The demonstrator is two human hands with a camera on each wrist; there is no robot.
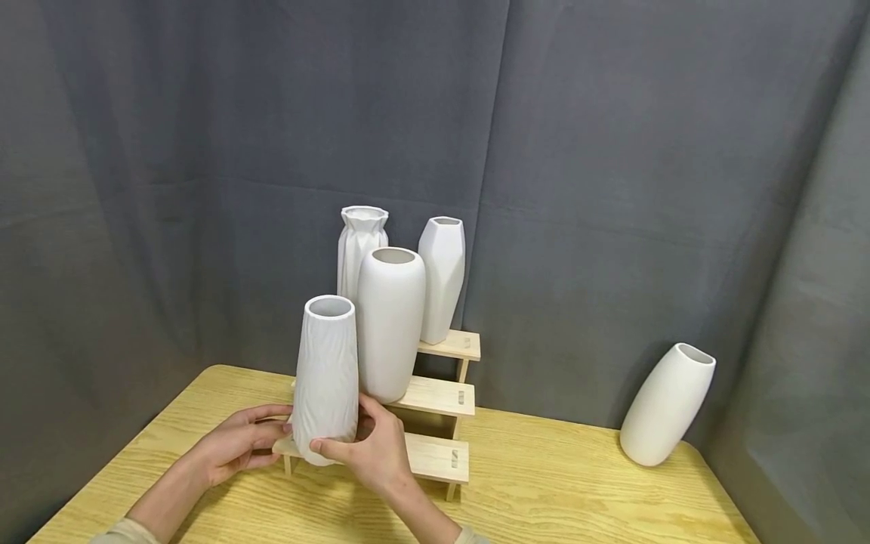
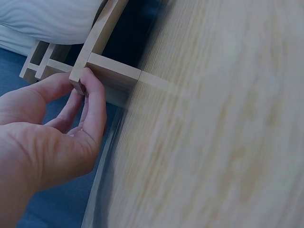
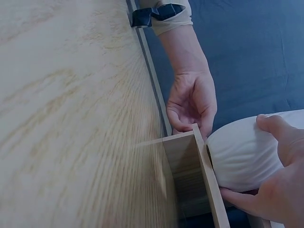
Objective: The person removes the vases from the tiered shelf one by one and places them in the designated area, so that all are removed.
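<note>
A white textured vase (image 1: pixel 328 385) stands at the left end of the lowest step of a wooden stand (image 1: pixel 435 457). My right hand (image 1: pixel 382 453) grips the vase low down, thumb across its front; the right wrist view shows this hand (image 3: pixel 280 175) around the vase's lower part (image 3: pixel 251 154). My left hand (image 1: pixel 234 446) is at the step's left end. In the left wrist view that hand (image 2: pixel 61 128) pinches the end of the wooden step (image 2: pixel 88 57) between thumb and fingers. The vase's far side is hidden.
Behind, on the middle step, stands a smooth white vase (image 1: pixel 390 325). A pleated vase (image 1: pixel 360 249) and a faceted vase (image 1: pixel 442 279) are at the back. Another white vase (image 1: pixel 666 404) leans at the table's (image 1: pixel 544 483) far right, near the grey curtain (image 1: pixel 612 189).
</note>
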